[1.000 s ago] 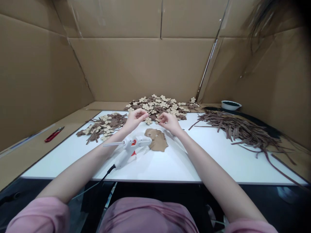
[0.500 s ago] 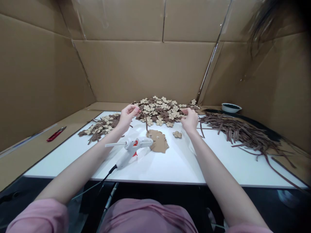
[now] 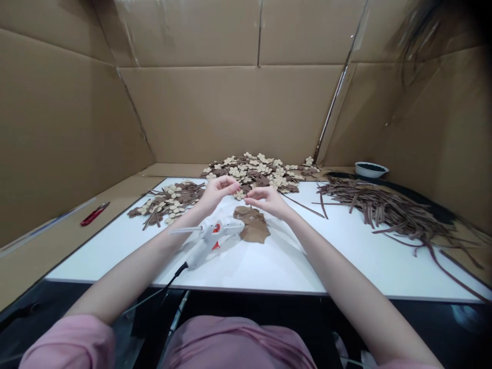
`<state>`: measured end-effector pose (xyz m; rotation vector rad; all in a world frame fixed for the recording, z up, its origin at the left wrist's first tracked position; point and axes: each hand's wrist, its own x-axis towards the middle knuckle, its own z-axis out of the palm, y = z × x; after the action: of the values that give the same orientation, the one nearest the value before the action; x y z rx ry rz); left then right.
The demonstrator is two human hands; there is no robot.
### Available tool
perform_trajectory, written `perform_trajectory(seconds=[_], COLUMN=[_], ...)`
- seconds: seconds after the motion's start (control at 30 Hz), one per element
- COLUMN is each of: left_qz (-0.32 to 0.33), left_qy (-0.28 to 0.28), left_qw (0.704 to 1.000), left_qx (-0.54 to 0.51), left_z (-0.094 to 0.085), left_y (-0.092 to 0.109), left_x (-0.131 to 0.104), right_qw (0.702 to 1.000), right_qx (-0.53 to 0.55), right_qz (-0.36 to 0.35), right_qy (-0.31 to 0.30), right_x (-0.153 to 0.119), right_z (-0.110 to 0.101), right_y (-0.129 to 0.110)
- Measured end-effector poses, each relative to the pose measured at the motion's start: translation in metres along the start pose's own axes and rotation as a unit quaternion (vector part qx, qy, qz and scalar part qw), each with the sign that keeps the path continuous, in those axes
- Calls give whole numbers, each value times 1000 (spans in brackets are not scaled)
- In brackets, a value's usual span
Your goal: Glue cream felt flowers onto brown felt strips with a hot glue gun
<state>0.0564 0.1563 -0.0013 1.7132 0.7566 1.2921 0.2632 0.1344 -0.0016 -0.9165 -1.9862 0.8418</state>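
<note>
Two pink sleeves (image 3: 67, 343) are cut off at the lower edge, and the space under the white board (image 3: 286, 269) is lost in darkness. On the board a white glue gun (image 3: 205, 243) is seen, its nozzle over the edge of a flat tan piece (image 3: 254, 230), part of which is hidden by it; the left forearm is partly covered by the gun and its glue stick (image 3: 184, 230).

Beyond the tan piece, the left hand (image 3: 221, 192) and the right hand (image 3: 267, 201) are held near each other. The left thumb and forefinger are nearly closed, with a small reddish-brown bit made out at their tips; the right fingers are bent, tips brought close to the thumb, but what is pinched there cannot be told. The hands were held well apart half a second ago; they have been drawn together, and the single flower then seen right of the tan piece is no longer seen there. A thin brown strip (image 3: 303, 205) is now stretched out right of the right hand.

To the left, a small pile of flowers and strips (image 3: 172, 202) is seen; to the right, a heap of brown strips (image 3: 384, 205). Farther off are a large flower pile (image 3: 255, 171), a white bowl (image 3: 371, 170) and cardboard walls (image 3: 230, 113).
</note>
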Motion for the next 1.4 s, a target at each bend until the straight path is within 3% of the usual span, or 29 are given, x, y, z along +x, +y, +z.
perform_trajectory(seconds=[0.33,0.47,0.7,0.83,1.1,1.4], left_qz=[0,-12,-90,-105,-107,-76], left_qy=[30,56,-5,-47,-119,-95], left_qw=[1000,998,995,993,987,992], left_qx=[-2,-31,-45,-26,19,24], left_z=[-1,-4,-3,1,4,5], left_y=[7,4,-7,-6,-5,-6], left_x=[-1,2,0,-3,-6,-5], right_qw=[1000,998,978,977,982,981], right_qx=[19,53,202,207,185,184], right_qz=[14,-14,-52,-52,-3,38], right_qy=[-14,-18,-18,-21,29,47], right_x=[-1,-1,-1,-1,3,0], right_z=[-3,-4,-6,-7,-2,-1], right_y=[1,-1,0,1,6,5])
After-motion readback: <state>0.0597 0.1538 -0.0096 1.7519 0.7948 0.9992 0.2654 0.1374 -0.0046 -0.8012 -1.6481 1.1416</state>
